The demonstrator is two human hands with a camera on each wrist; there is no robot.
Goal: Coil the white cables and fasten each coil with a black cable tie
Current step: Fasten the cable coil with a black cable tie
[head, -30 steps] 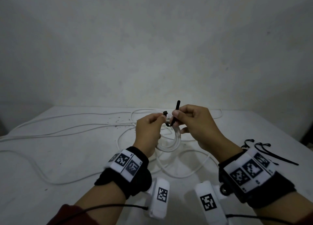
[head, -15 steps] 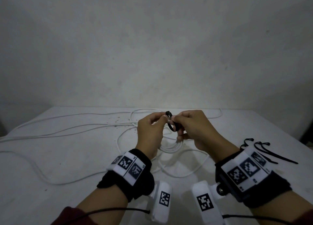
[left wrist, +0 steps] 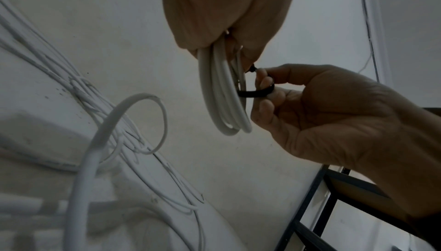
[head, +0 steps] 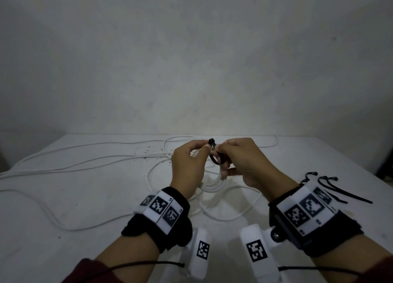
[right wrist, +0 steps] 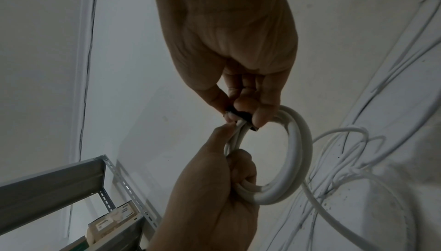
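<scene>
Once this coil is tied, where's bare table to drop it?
Bare table on the near left, between the long cable runs and the loose loop. Also the far right corner beyond the spare ties. Crowded: loose loops under both hands, the ties at right.

Where the black cable tie [head: 215, 159] passes between the right hand [head: 244, 161] and the left hand [head: 187, 165], the fingers cover its strap, so whether its tail sits in the head cannot be told. The top of the white cable coil [right wrist: 286, 161] is buried in the left hand's grip. Loose white cables [head: 63, 167] run off the tabletop's [head: 63, 197] left edge. Spare cable ties [head: 340, 189] at the right are partly behind the right wristband [head: 306, 212].
</scene>
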